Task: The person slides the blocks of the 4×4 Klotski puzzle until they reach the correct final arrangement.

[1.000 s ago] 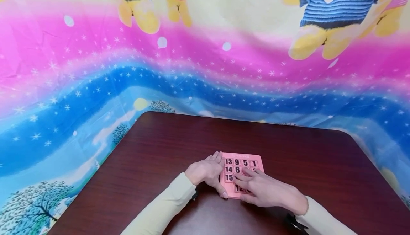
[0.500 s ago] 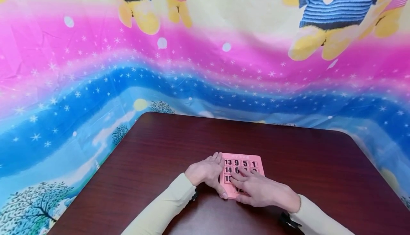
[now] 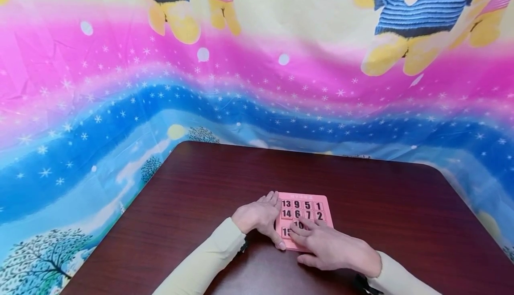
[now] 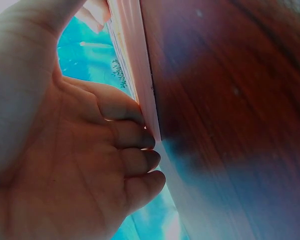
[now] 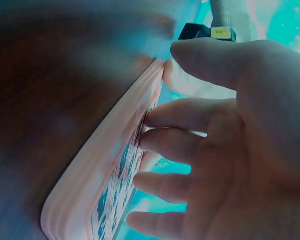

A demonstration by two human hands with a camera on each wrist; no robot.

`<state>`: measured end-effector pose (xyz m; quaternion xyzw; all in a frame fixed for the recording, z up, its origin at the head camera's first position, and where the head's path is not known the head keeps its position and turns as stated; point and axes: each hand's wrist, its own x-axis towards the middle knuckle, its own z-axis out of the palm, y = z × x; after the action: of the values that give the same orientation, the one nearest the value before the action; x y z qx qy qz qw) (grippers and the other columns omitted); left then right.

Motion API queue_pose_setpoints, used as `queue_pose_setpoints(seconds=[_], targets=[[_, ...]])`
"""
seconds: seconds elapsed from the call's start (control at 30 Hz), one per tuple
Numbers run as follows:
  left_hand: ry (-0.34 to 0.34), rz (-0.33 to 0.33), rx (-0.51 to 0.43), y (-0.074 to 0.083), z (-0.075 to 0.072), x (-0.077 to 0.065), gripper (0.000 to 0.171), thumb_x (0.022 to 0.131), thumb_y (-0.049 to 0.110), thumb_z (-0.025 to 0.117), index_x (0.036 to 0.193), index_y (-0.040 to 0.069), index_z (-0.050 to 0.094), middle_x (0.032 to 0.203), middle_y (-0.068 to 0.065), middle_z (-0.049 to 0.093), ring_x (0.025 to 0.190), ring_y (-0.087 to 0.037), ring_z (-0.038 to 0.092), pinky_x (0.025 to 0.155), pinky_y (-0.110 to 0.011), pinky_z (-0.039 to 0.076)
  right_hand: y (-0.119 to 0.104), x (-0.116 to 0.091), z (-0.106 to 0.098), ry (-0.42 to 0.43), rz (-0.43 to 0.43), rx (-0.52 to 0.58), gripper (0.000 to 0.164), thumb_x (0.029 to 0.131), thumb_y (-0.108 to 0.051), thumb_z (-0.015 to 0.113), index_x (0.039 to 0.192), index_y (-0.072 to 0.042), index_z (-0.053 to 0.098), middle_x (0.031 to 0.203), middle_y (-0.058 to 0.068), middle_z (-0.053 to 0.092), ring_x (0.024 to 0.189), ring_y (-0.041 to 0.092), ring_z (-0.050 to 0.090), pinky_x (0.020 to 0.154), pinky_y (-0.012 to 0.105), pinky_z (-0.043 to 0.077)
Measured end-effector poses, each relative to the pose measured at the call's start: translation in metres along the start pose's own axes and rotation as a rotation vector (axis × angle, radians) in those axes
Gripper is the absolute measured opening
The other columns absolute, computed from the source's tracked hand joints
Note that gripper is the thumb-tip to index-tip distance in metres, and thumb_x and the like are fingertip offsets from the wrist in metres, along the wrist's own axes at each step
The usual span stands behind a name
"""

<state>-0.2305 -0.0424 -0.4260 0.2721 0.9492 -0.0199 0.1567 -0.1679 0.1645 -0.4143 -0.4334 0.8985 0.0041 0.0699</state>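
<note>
A pink number slide puzzle point(image 3: 302, 196) lies flat on the dark wooden table, its tiles bearing black numerals. My left hand point(image 3: 259, 217) rests along the puzzle's left side, fingers at the far corner and thumb at the near one. In the left wrist view its fingertips point(image 4: 152, 160) touch the puzzle's edge. My right hand point(image 3: 337, 246) lies over the near right part, fingers extended and fingertips on the tiles near the 15 tile point(image 3: 286, 232) and the 10 tile point(image 3: 298, 225). Its thumb stands off the near edge. Several lower tiles are hidden under this hand.
The brown table point(image 3: 225, 174) has rounded far corners. Behind it hangs a cloth backdrop point(image 3: 257, 81) with bears, snowflakes and trees. A black wrist device point(image 5: 204, 32) with a yellow label shows in the right wrist view.
The 15 tile has slid toward me into the bottom row, leaving a gap above it. My right hand has shifted slightly nearer me, uncovering the 7 and 2 tiles. The left hand stays put.
</note>
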Motion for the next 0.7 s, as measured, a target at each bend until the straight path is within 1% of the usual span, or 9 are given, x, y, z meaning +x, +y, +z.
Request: queue_pose_setpoints(seconds=[0.13, 0.3, 0.47, 0.6, 0.7], targets=[[0.006, 0.000, 0.005, 0.000, 0.001, 0.000, 0.133, 0.060, 0.076, 0.076, 0.155, 0.002, 0.022, 0.164, -0.017, 0.016, 0.153, -0.026, 0.015, 0.125, -0.034, 0.021, -0.004, -0.002, 0.000, -0.011, -0.014, -0.014, 0.055, 0.096, -0.044, 0.058, 0.143, -0.016, 0.052, 0.150, 0.007, 0.050, 0.142, 0.036, 0.041, 0.109, 0.061, 0.039], [0.010, -0.001, 0.004, 0.000, 0.001, 0.000, 0.132, 0.060, 0.076, 0.077, 0.155, 0.002, 0.022, 0.164, -0.018, 0.016, 0.153, -0.026, 0.015, 0.125, -0.034, 0.021, -0.006, -0.003, -0.002, -0.027, -0.010, -0.006, 0.055, 0.096, -0.044, 0.057, 0.144, -0.018, 0.052, 0.150, 0.006, 0.050, 0.142, 0.034, 0.040, 0.111, 0.059, 0.038], [0.009, 0.000, 0.014, 0.001, 0.000, -0.001, 0.132, 0.060, 0.076, 0.076, 0.155, 0.002, 0.022, 0.164, -0.017, 0.016, 0.153, -0.026, 0.015, 0.125, -0.034, 0.021, -0.002, -0.003, -0.006, -0.024, -0.022, 0.007, 0.054, 0.097, -0.046, 0.056, 0.142, -0.018, 0.053, 0.148, 0.006, 0.052, 0.142, 0.036, 0.040, 0.109, 0.061, 0.039], [0.003, 0.000, 0.007, 0.000, 0.000, 0.000, 0.132, 0.060, 0.076, 0.076, 0.155, 0.002, 0.022, 0.164, -0.017, 0.015, 0.154, -0.026, 0.014, 0.125, -0.034, 0.020, 0.004, 0.002, -0.013, 0.000, 0.013, 0.056, 0.055, 0.097, -0.048, 0.054, 0.142, -0.016, 0.054, 0.147, 0.007, 0.053, 0.140, 0.039, 0.041, 0.109, 0.064, 0.038], [-0.006, 0.000, -0.005, 0.000, 0.000, 0.001, 0.132, 0.061, 0.075, 0.077, 0.156, 0.002, 0.021, 0.164, -0.017, 0.014, 0.154, -0.026, 0.013, 0.126, -0.034, 0.019, 0.011, 0.009, -0.015, -0.006, 0.055, 0.091, 0.054, 0.098, -0.046, 0.054, 0.142, -0.014, 0.054, 0.148, 0.008, 0.052, 0.142, 0.041, 0.038, 0.111, 0.065, 0.034]])
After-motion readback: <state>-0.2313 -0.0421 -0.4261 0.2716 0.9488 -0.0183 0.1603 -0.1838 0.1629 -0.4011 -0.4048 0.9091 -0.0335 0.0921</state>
